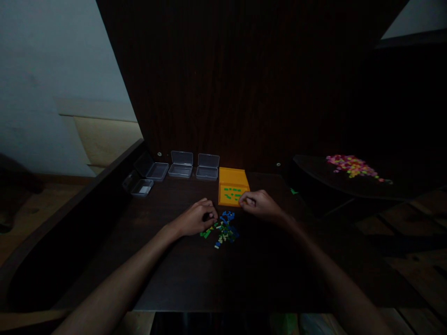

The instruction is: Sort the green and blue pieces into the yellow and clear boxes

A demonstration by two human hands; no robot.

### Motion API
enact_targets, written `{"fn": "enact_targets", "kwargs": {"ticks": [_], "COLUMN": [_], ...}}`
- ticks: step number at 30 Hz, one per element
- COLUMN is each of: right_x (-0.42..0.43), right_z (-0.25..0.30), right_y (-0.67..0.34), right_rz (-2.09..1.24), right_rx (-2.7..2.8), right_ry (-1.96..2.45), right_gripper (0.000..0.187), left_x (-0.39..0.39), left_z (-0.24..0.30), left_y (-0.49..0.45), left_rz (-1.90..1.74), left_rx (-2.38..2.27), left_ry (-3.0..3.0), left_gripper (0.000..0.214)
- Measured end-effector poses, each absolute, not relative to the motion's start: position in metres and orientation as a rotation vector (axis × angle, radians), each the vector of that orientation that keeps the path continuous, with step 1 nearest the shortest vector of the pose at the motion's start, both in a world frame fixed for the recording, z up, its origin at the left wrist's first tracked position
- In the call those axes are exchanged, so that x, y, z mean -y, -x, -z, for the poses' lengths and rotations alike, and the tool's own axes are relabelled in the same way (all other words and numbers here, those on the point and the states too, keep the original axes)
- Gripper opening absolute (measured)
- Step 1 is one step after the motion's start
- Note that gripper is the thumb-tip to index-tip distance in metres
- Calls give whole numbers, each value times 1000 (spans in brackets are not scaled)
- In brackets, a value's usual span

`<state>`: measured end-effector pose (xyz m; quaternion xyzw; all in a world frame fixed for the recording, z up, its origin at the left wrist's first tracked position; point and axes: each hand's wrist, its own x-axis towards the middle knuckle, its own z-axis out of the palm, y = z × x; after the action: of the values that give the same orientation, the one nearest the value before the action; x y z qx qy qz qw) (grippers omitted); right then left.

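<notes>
A yellow box lies with its lid folded back, and several small green pieces are spread inside its front tray. My right hand is at the tray's right front corner, fingers pinched together; anything between them is too small to make out. In front of the box is a loose pile of small blue, green and pale plastic pieces. My left hand rests at the pile's left edge with curled fingers, thumb and forefinger close together. Whatever it may hold is hidden.
Clear plastic cases with raised lids line the back left: one case, another case, a third case, and a case with a white label. Pink and yellow pieces are heaped on a dark surface at right. A dark panel stands behind.
</notes>
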<state>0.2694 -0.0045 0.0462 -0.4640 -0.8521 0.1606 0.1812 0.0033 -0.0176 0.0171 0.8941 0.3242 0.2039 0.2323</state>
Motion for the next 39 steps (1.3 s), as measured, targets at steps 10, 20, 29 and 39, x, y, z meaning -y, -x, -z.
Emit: {"fn": "enact_targets", "kwargs": {"ticks": [10, 20, 29, 39], "right_x": [15, 15, 17, 17], "right_z": [-22, -28, -29, -26], "right_y": [-281, -285, -281, -282], "right_rz": [-84, 43, 54, 83], "right_rx": [2186, 2401, 2460, 2461], "right_ry": [1518, 1824, 1866, 1827], "right_gripper": [28, 46, 52, 50], "left_x": [16, 17, 17, 17], "left_z": [-17, -19, -19, -20], "left_y": [-2, -2, -2, -3], "left_rz": [-582, -578, -569, -556], "left_rx": [-892, -887, -870, -878], "left_ry": [-2450, -2446, -2462, -2471], "left_gripper": [7, 8, 9, 9]}}
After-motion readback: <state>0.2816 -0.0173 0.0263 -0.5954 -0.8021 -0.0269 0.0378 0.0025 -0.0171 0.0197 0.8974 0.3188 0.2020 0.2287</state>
